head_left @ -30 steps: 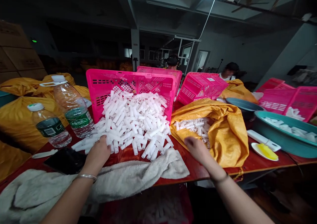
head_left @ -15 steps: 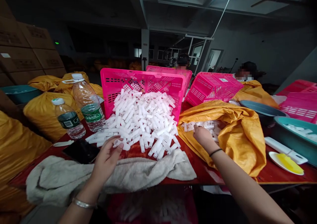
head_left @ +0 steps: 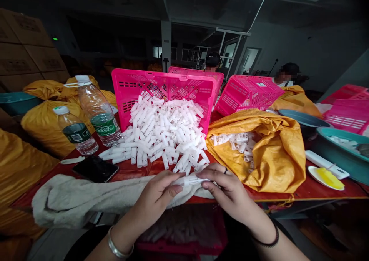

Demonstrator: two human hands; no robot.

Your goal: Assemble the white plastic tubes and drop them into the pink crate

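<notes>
Both your hands, left and right, have left the piles and now pinch one small white plastic tube together above the counter.

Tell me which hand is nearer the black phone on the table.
Left. The left hand is just right of the black phone, over the towel; the right hand is farther right.

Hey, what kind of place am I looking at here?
Probably a small factory or packing workshop: pink crates heaped with white plastic tubes, yellow sacks, stacked cardboard boxes, and other workers at the table.
</notes>
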